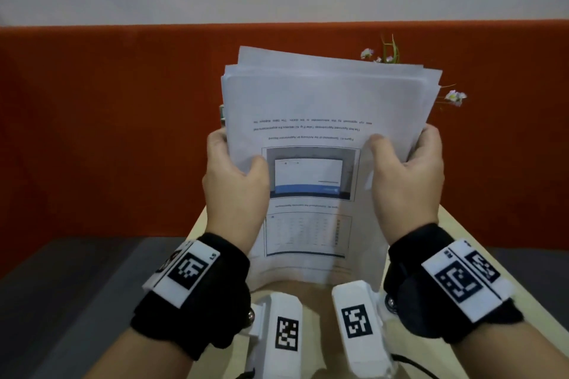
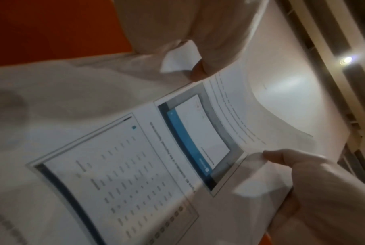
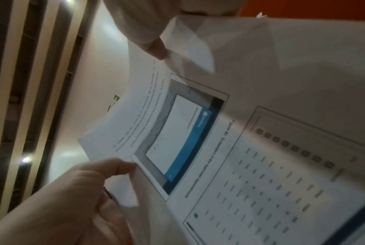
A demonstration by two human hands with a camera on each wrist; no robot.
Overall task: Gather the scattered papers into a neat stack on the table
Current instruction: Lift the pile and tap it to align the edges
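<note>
A stack of white printed papers [image 1: 323,101] is held upright in front of me, its top edges fanned and uneven, its bottom edge just above the beige table [image 1: 286,288]. The front sheet [image 2: 135,165] shows a blue-and-grey screenshot and a table of figures. My left hand [image 1: 237,169] grips the stack's left edge, thumb on the front and fingers behind. My right hand [image 1: 403,169] grips the right edge the same way. The left wrist view has the left hand [image 2: 292,174] near and the right thumb [image 2: 198,71] far. My right hand [image 3: 83,190] pinches the papers [image 3: 261,165].
An orange partition [image 1: 92,117] stands right behind the table, with a white wall above. Small pale flowers [image 1: 455,97] poke out behind the stack's upper right. Grey floor [image 1: 61,286] lies left of the narrow table.
</note>
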